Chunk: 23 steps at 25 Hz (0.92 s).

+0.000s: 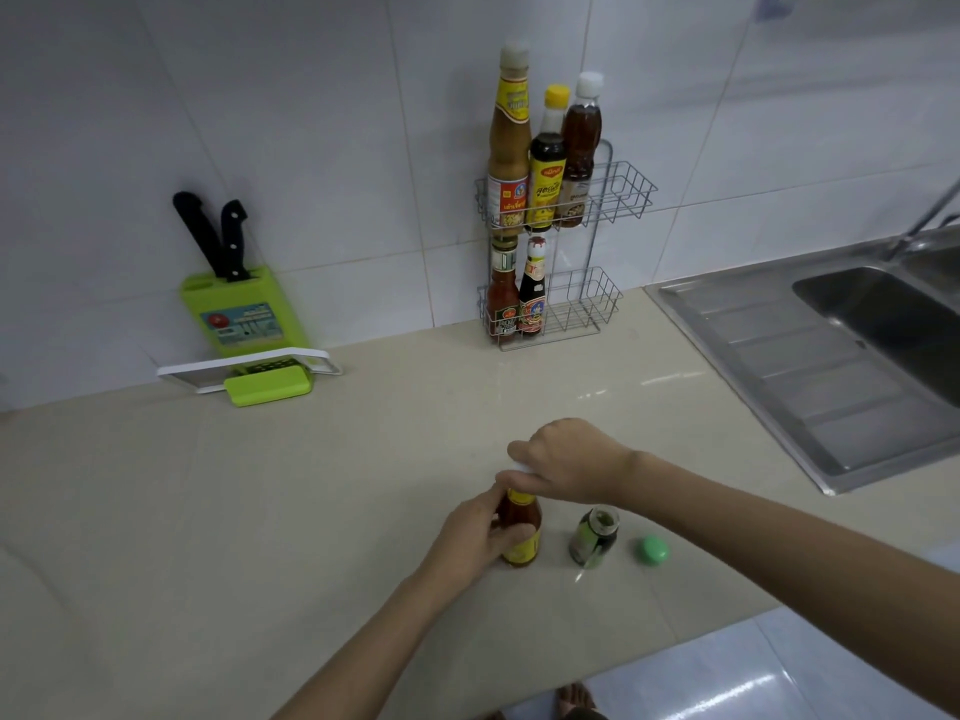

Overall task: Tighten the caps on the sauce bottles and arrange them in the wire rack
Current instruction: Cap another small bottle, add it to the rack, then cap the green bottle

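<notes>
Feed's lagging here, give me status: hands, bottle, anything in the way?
Left hand holding red sauce bottle; right hand on its cap. Green bottle uncapped, green cap beside it. Wire rack path unobstructed.

Glossy countertop (260, 511), wire-metal rack (618, 194)

- Red sauce bottle (521, 532) with a yellow label stands upright on the table; the left hand (475, 537) grips its body and the right hand (569, 462) covers its white cap.
- Dark green-labelled bottle (594, 536) stands just beside it, uncapped.
- Green cap (652, 550) lies on the table, near that bottle.
- Wire rack (571, 252), two tiers, stands against the wall: three tall bottles (545, 163) in the upper basket, two shorter bottles (517, 293) in the lower, all upright on the left side.
</notes>
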Tool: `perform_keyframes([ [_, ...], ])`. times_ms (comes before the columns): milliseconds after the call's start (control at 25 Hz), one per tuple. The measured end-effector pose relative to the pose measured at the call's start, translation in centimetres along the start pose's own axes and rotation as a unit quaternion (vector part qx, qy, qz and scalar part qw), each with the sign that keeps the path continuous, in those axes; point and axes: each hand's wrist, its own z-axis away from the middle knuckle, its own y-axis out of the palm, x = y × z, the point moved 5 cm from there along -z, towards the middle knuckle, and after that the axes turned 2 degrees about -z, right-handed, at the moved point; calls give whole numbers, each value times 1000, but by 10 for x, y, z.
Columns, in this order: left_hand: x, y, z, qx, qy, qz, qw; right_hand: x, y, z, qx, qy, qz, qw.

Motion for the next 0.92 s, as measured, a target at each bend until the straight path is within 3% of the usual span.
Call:
perform_keyframes([
  [160,-5,-3,-3,1,-20,81,996,-11,1,-9,50,137,-83,986],
  [360,-6,-24,-18,45,-39,226,972,-26,-11,-20,46,106,-255,960],
  [480,-31,-40,-28,138,-31,332,933,-44,-28,-20,11,128,-464,876],
  [640,-59,-51,-47,190,-28,391,900,-67,-39,-17,-3,126,-591,797],
  [760,-59,-49,-60,188,-68,411,890,-80,-32,-15,-11,142,-649,748],
  [920,-46,-54,-92,108,-104,377,914,-125,-31,-15,-137,253,-637,715],
])
